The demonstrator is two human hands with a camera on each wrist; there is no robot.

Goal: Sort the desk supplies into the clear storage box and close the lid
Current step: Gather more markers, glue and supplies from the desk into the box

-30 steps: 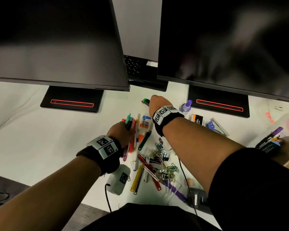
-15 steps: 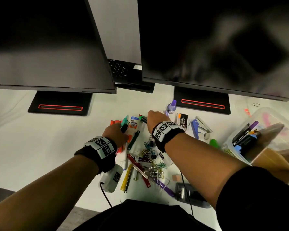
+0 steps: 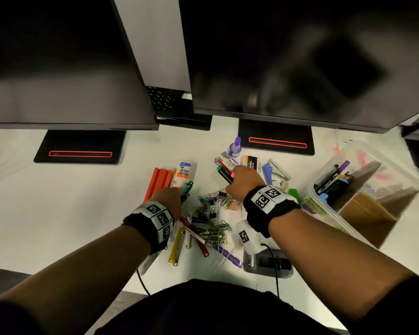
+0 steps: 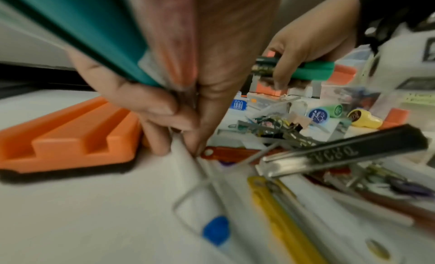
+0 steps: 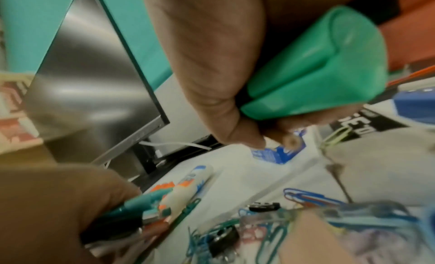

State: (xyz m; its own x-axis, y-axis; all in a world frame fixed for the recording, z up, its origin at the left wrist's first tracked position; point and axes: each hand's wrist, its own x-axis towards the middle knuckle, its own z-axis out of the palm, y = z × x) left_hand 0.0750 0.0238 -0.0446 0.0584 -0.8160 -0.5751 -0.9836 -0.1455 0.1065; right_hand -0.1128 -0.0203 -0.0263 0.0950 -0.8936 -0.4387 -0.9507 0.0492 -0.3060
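The left hand (image 3: pixel 168 198) is curled round a bundle of pens, a teal pen (image 4: pixel 77 28) among them, its fingertips (image 4: pixel 164 108) down on the table (image 3: pixel 58 201) just beside the orange eraser block (image 3: pixel 159 181). The right hand (image 3: pixel 243 181) grips a green-capped marker (image 5: pixel 313 78) together with a black one, over the middle of the table. Between the hands lies a heap of paper clips (image 3: pixel 211 213) and binder bars. The clear storage box (image 3: pixel 363 189) stands lidless near the table's right edge, markers already in it, well apart from the left hand
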